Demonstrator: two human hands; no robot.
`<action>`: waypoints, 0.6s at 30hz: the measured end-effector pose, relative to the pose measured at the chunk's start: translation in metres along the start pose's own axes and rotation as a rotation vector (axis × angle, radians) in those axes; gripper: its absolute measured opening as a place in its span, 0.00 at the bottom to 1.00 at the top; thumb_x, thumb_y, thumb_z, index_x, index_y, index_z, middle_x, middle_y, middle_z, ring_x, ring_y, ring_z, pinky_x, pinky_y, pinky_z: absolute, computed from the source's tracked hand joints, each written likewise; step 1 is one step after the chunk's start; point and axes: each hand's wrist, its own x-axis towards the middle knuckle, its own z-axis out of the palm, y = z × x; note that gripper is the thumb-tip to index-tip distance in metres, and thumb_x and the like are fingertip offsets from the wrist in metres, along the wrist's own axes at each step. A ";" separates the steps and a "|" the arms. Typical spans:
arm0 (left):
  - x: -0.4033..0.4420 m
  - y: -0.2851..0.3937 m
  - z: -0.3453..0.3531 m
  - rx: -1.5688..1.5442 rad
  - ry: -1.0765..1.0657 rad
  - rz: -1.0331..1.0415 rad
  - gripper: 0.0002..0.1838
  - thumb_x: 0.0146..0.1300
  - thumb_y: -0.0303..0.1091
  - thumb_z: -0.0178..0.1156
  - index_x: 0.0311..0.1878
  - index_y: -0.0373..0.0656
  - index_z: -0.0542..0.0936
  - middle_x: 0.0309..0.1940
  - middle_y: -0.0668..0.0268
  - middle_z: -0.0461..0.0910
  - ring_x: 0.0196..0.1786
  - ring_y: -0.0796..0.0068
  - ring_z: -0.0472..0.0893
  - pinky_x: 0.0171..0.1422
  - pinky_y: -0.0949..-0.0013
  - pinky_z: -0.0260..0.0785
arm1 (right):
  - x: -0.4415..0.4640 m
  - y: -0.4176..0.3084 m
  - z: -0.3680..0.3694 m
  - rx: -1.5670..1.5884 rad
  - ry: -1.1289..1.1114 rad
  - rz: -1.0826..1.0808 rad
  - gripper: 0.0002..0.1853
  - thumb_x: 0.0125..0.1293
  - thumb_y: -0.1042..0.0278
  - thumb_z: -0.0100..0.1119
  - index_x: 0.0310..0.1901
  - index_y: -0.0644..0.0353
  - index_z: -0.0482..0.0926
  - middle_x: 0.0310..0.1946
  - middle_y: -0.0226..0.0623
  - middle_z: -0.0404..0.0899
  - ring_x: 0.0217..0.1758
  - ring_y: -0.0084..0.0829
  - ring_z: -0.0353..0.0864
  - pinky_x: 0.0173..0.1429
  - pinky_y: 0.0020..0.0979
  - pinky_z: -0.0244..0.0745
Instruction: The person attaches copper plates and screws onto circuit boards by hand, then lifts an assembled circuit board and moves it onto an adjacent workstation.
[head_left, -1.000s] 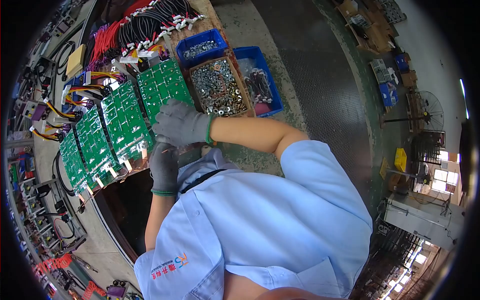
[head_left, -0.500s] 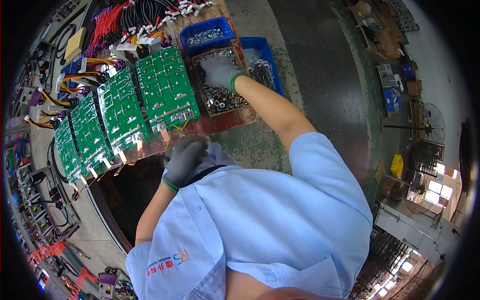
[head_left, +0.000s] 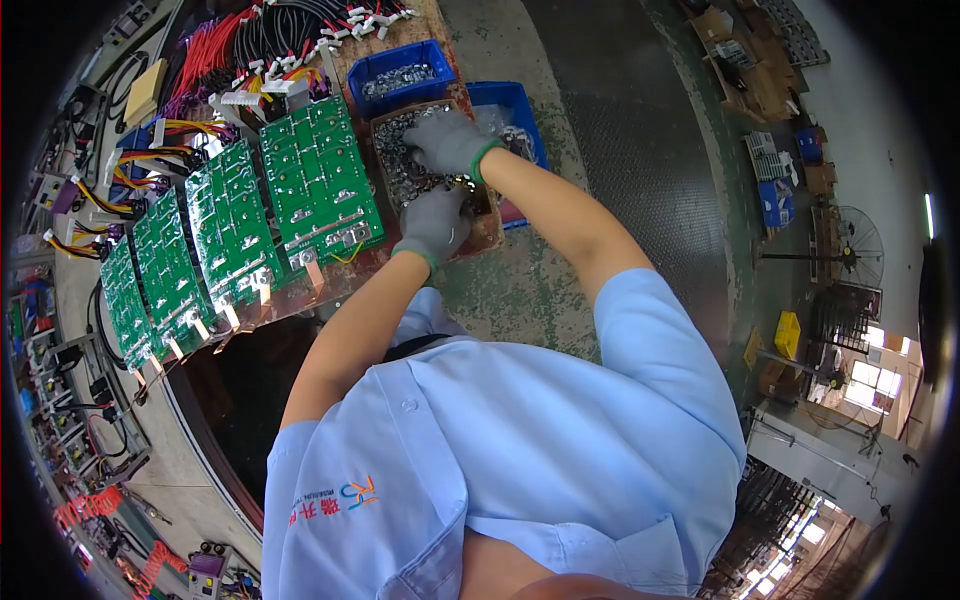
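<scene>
My right hand [head_left: 450, 143], in a grey glove with a green cuff, reaches into a cardboard box [head_left: 487, 226] of small metal nuts and washers [head_left: 394, 133]. Its fingers are bent down at the pieces; what they pinch, if anything, is too small to make out. My left hand [head_left: 434, 222], gloved alike, is over the near side of the same box, just below the right one. Its fingers are curled, and anything inside them is hidden. Left of the box lies the nearest green circuit board [head_left: 318, 170], with a copper tab [head_left: 314, 273] at its near end.
More green circuit boards [head_left: 232, 215] stand in a row to the left. A blue bin [head_left: 400, 70] of metal parts sits behind the box, another blue bin [head_left: 535, 130] to its right. Wire bundles [head_left: 205, 60] with white connectors lie at the back of the workbench [head_left: 440, 30].
My left hand has moved from beside my waist up and right to the box of hardware. My right hand stays in the box, now turned with its fingers further left and down.
</scene>
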 end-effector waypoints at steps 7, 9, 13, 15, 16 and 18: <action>0.037 -0.007 0.008 0.065 -0.114 0.042 0.16 0.62 0.41 0.57 0.52 0.54 0.83 0.48 0.53 0.81 0.46 0.48 0.83 0.53 0.49 0.75 | -0.013 0.032 0.013 0.285 0.200 0.131 0.14 0.67 0.56 0.56 0.50 0.48 0.81 0.45 0.40 0.84 0.50 0.43 0.83 0.53 0.46 0.77; 0.030 -0.003 0.003 0.032 -0.094 0.021 0.14 0.62 0.41 0.57 0.49 0.53 0.83 0.49 0.54 0.80 0.46 0.48 0.82 0.52 0.50 0.75 | -0.016 0.038 0.012 0.389 0.220 0.207 0.14 0.67 0.55 0.55 0.50 0.49 0.81 0.46 0.40 0.84 0.50 0.43 0.83 0.54 0.45 0.76; 0.019 -0.010 0.016 -0.024 0.034 0.038 0.15 0.61 0.40 0.58 0.50 0.52 0.82 0.50 0.55 0.78 0.47 0.48 0.82 0.51 0.50 0.75 | -0.029 0.044 0.014 0.413 0.161 0.140 0.15 0.67 0.55 0.54 0.53 0.48 0.80 0.50 0.39 0.83 0.53 0.43 0.82 0.57 0.45 0.75; 0.016 -0.008 0.013 -0.091 0.195 -0.112 0.17 0.61 0.39 0.59 0.54 0.51 0.80 0.51 0.56 0.77 0.48 0.50 0.82 0.51 0.49 0.76 | -0.029 0.041 0.016 0.355 0.147 0.142 0.16 0.67 0.56 0.54 0.54 0.47 0.80 0.51 0.39 0.82 0.54 0.42 0.81 0.57 0.45 0.75; 0.017 -0.010 0.013 -0.090 0.192 -0.113 0.17 0.61 0.39 0.59 0.54 0.51 0.80 0.51 0.56 0.77 0.48 0.50 0.82 0.51 0.49 0.76 | -0.030 0.040 0.017 0.299 0.132 0.149 0.17 0.67 0.57 0.53 0.55 0.46 0.80 0.52 0.39 0.82 0.55 0.42 0.81 0.58 0.45 0.75; 0.023 -0.015 0.012 0.082 0.086 -0.058 0.19 0.61 0.39 0.59 0.56 0.51 0.77 0.55 0.56 0.74 0.49 0.51 0.82 0.50 0.48 0.76 | -0.030 0.039 0.018 0.271 0.120 0.134 0.17 0.67 0.57 0.53 0.56 0.46 0.80 0.52 0.40 0.81 0.55 0.42 0.81 0.58 0.45 0.75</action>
